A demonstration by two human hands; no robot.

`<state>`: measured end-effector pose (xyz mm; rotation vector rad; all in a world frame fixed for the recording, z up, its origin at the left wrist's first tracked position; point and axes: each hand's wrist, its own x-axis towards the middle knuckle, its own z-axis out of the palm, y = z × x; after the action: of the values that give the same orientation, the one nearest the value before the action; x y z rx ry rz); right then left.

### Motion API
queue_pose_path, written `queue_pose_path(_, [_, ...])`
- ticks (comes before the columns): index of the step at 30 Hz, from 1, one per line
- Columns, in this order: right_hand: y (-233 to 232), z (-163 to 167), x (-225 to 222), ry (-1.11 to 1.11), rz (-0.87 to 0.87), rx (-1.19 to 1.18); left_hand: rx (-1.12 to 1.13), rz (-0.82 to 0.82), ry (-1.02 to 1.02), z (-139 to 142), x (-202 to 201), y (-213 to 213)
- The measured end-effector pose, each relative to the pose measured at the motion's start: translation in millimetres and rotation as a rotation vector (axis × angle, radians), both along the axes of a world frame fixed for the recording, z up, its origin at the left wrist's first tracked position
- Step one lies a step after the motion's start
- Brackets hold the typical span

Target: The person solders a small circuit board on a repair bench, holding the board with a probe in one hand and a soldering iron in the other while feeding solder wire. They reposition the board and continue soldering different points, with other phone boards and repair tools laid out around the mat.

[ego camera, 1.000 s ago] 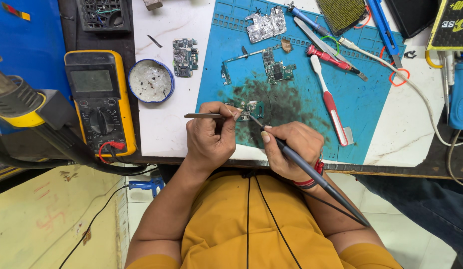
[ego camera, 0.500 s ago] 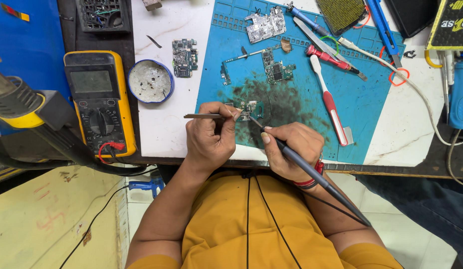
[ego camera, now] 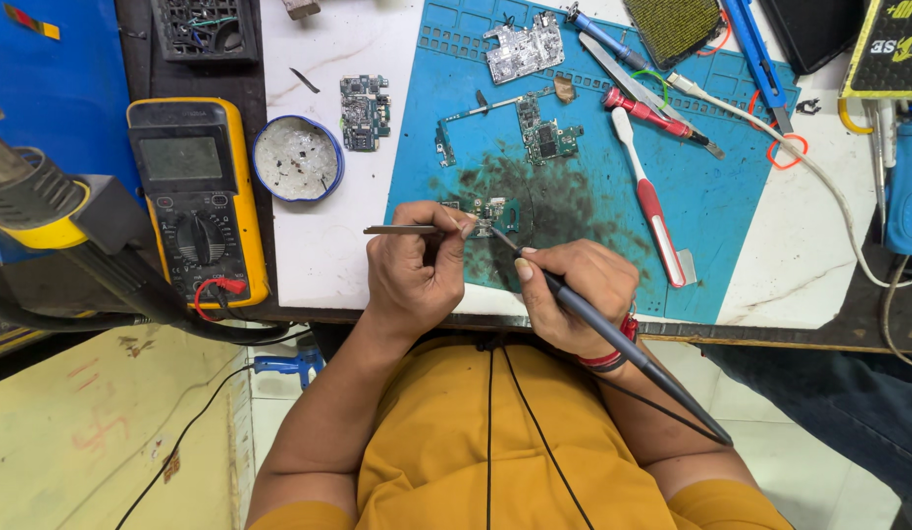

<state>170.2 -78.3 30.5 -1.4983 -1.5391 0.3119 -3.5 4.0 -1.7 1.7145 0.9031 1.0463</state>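
Honestly not much is changing from the frame half a second back: both hands are staying parked over the same spot at the near edge of the bench (ego camera: 328, 245), and nothing on it is shifting.

The left hand (ego camera: 417, 270) is curling tight around a pair of metal tweezers (ego camera: 402, 231), handle end poking out to the left, tips aimed at the small green circuit board (ego camera: 493, 211). That board is sitting on the sooty dark patch of the blue work mat (ego camera: 711, 206), close to the mat's near edge. The right hand (ego camera: 574, 294) is gripping a dark soldering iron (ego camera: 613, 339) like a pen, its tip touching down right at the board, its cable end trailing back toward the person's right arm. If anything, the iron tip is nudging a hair, but it's too small to call.

Further back on the mat, a bigger phone board (ego camera: 544, 137) and a silver shield plate (ego camera: 523, 47) are lying well apart from the hands, with a red-and-white toothbrush (ego camera: 652, 201) off to the right. A round tin (ego camera: 297, 157) and a yellow multimeter (ego camera: 196, 196) are sitting toward the bench's left edge.
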Motion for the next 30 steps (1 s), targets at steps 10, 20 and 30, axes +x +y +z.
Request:
queue_pose_path(10, [-1.4,0.1,-0.9,0.015,-0.018,0.009,0.076,-0.024,0.059,1.3,-0.2,-0.7])
queue_pose_path(20, [-0.1,0.7,-1.0,0.006,-0.012,-0.005,0.088,-0.029,0.058,-0.6,0.1,-0.1])
queue_pose_path(30, [0.2,1.5,-0.7,0.0,-0.006,-0.004,0.1,-0.032,0.056,-0.3,0.4,0.7])
